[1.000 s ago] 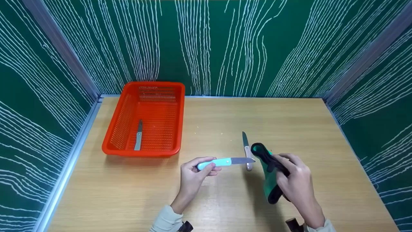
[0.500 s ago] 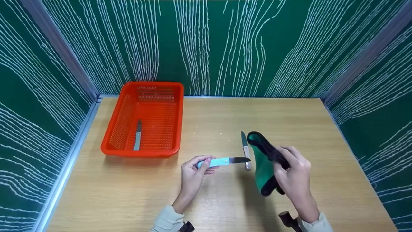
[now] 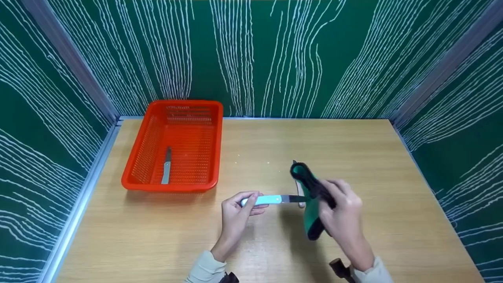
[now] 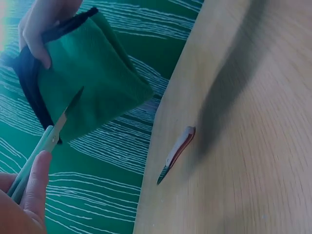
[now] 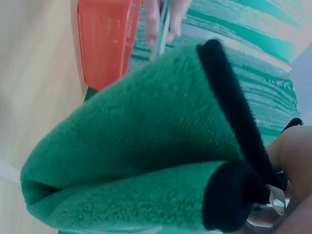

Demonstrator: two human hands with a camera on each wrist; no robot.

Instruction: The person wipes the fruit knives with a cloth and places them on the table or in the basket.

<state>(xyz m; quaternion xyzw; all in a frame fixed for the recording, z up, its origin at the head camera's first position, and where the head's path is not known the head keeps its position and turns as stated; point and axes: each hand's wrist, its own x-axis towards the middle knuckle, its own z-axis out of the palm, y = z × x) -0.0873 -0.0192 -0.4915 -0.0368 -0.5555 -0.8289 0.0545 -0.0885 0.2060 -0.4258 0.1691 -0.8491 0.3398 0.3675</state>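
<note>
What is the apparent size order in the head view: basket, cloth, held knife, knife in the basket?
Red basket
Green cloth
Held knife
Knife in the basket
The held knife seems nearer the camera; true sizes unsure.

No legible text, labels, brands, numbers or signs in any of the three views; nothing here to read off.

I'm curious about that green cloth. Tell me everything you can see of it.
The cloth looks soft and fuzzy, like fleece or towelling, with a thick black band along its edge. It is folded over, with its black edges bunched in the right hand, and hangs above the table, casting a shadow. The blade of the turquoise knife points at it and overlaps it in the head view; whether they touch, I can't tell.
</note>
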